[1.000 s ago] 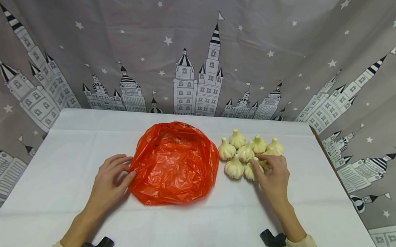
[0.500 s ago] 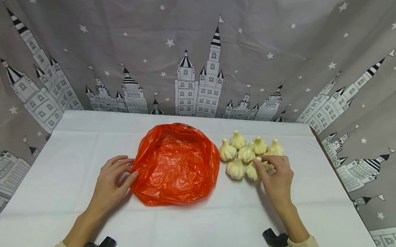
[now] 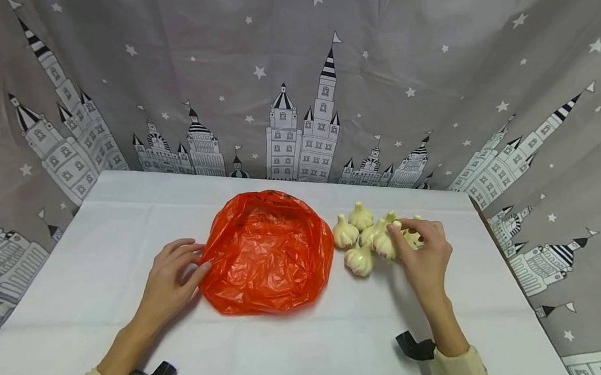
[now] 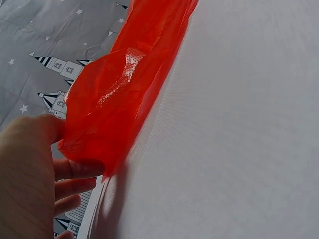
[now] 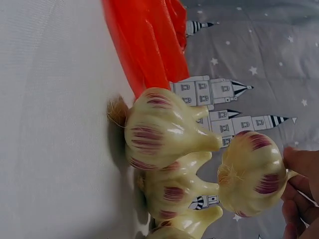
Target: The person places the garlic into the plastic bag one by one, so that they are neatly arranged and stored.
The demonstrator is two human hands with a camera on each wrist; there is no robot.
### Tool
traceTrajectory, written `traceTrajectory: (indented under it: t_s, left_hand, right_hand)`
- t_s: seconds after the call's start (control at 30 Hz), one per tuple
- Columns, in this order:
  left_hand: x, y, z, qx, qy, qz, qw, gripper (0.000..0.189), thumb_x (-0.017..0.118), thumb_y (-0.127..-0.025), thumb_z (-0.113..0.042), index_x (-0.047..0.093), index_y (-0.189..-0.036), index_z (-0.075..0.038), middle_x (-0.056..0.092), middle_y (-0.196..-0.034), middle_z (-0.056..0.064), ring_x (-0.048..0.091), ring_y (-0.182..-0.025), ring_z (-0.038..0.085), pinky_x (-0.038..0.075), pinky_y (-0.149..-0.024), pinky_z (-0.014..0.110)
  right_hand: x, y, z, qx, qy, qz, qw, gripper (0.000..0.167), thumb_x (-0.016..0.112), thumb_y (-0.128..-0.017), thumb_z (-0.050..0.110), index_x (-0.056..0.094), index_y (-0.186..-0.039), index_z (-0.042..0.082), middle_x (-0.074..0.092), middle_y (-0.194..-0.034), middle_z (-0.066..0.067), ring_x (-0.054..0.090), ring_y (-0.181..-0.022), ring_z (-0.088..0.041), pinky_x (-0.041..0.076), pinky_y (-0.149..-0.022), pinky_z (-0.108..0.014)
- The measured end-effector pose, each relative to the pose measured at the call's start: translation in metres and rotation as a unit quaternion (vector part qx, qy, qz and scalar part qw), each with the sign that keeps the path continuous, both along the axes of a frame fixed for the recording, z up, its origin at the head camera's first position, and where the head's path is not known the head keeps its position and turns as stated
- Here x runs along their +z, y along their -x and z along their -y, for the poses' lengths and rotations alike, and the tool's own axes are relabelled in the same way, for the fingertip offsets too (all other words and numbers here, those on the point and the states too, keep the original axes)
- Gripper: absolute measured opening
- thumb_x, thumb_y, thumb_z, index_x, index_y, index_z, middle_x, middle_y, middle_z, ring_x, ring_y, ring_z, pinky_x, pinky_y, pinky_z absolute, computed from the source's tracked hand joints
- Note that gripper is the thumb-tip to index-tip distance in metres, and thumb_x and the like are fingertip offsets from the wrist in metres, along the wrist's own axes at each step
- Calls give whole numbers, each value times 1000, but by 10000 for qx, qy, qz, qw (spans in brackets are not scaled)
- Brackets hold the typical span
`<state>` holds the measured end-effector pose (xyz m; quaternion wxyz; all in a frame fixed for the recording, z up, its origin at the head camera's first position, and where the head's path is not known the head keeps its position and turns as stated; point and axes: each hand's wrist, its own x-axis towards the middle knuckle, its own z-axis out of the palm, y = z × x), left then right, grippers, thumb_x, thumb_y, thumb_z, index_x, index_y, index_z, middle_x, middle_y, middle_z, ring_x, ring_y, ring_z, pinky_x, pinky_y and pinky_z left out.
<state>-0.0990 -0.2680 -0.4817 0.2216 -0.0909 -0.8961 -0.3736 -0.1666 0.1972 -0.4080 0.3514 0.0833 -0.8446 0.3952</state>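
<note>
An orange-red plastic bag (image 3: 270, 266) lies spread on the white table with its mouth facing up. My left hand (image 3: 171, 277) pinches the bag's left edge; in the left wrist view the thumb and index finger (image 4: 77, 169) meet the thin film. To the right, my right hand (image 3: 427, 261) grips a garlic bulb (image 5: 251, 174) by its stem between thumb and fingers. That bulb is raised, its root end and purple streaks showing in the right wrist view. Several other garlic bulbs (image 3: 359, 261) stand grouped beside the bag, some partly hidden behind the held bulb and hand.
A white cloth covers the table (image 3: 290, 353). Behind it hangs a grey curtain (image 3: 211, 44) printed with castles and stars. A black wrist mount (image 3: 415, 346) sits below the right hand, another (image 3: 153, 373) below the left.
My right hand has lifted one garlic bulb from the front of the group, upward and slightly away. The left hand stays at the bag's edge.
</note>
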Motion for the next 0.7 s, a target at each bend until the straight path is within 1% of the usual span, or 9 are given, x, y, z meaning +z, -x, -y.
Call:
traceTrajectory:
  t_s: [0.07, 0.27, 0.37, 0.5, 0.7]
  left_hand:
    - [-1, 0, 0, 14, -7, -5, 10000, 9, 82, -85, -9, 74, -87, -10, 74, -121, 16, 53, -131, 37, 35, -109, 72]
    - [-1, 1, 0, 39, -19, -23, 10000, 9, 82, -85, -7, 73, -87, -9, 74, -120, 17, 52, -131, 37, 36, -109, 73]
    - [-2, 1, 1, 43, -17, -19, 10000, 10, 82, -85, -7, 73, -87, -9, 74, -120, 17, 53, -131, 38, 36, -109, 73]
    - [-2, 2, 1, 70, -2, 3, 10000, 11, 83, -85, -8, 72, -87, -10, 74, -120, 16, 53, -131, 37, 38, -108, 72]
    - [-3, 2, 1, 37, -18, -20, 10000, 10, 82, -85, -7, 72, -87, -9, 74, -120, 17, 53, -130, 36, 37, -109, 71]
  right_hand:
    - [0, 1, 2, 44, 7, 0, 10000, 16, 88, -84, 8, 81, -98, 3, 74, -83, -13, 56, -84, -27, 40, -74, -29]
    - [2, 4, 10, 139, 54, -91, 9998, 16, 89, -84, 9, 81, -97, 3, 76, -84, -13, 54, -82, -25, 38, -75, -23]
    - [5, 5, 14, 146, 69, -99, 9998, 16, 89, -84, 10, 82, -97, 4, 77, -86, -11, 55, -83, -25, 39, -75, -25]
    - [10, 8, 22, 166, 92, -74, 9998, 14, 88, -85, 10, 82, -96, 6, 76, -84, -10, 55, -83, -24, 39, -75, -28]
    - [18, 13, 45, 450, 235, 116, 9986, 15, 88, -87, 13, 82, -99, 7, 76, -87, -8, 57, -87, -29, 40, -77, -29]
